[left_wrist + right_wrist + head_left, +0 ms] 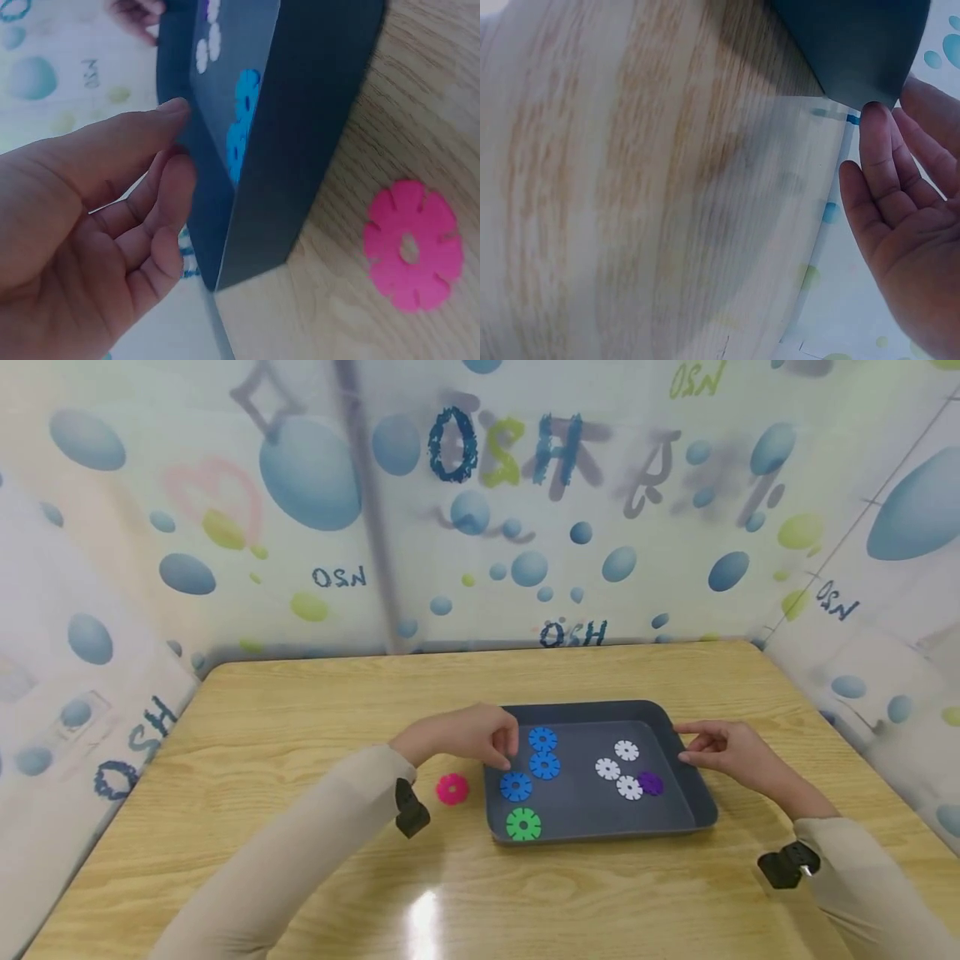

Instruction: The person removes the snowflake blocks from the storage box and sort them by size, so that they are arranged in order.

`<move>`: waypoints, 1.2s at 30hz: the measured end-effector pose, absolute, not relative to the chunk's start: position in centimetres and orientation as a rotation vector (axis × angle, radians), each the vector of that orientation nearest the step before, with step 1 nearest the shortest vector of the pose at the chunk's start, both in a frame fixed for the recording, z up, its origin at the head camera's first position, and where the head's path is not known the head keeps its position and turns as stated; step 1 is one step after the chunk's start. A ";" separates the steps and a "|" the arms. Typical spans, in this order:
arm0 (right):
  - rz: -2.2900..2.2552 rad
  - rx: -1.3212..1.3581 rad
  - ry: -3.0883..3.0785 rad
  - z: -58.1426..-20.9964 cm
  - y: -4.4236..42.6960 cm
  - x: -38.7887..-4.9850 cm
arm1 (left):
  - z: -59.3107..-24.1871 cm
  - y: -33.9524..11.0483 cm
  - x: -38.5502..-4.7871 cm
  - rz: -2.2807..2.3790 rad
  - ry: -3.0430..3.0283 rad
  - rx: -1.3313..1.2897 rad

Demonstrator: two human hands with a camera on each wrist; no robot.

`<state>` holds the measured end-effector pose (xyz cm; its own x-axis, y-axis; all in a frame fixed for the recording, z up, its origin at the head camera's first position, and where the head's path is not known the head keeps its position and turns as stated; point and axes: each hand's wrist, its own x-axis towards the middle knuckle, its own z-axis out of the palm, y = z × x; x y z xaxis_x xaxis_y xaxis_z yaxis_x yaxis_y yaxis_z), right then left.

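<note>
My left hand (480,735) hovers over the left rim of a dark grey tray (577,814), fingers loosely bent. In the left wrist view, thumb and forefinger are close together with nothing seen between them. Below it in the tray lie several blue notched discs (516,787), and a green notched disc (523,824) sits in the near left corner. At the tray's right rim, my right hand (723,752) touches with thumb and fingertips, its fingers mostly straight. White notched discs (629,787) and a purple one (650,783), partly overlapped, lie toward the tray's right side.
Outside the tray, left of it, a pink notched disc (452,789) lies flat on the wooden table (300,710). A curtain (480,568) with printed blue and green spots rises behind the table. Dark wrist cameras (411,810) are strapped over both sleeves.
</note>
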<state>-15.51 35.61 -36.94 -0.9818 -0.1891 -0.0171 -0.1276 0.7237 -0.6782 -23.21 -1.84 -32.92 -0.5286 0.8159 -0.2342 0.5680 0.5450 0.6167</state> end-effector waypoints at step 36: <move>-1.127 -0.267 2.832 -36.9 35.6 -15.5 | -34.8 2.8 -23.5 0.129 2.296 1.172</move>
<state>-15.48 35.59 -36.86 -0.9814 -0.1917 -0.0119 -0.1311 0.7140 -0.6878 -23.50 2.83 -34.82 -0.4660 0.7726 -0.4313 0.7196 0.6145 0.3234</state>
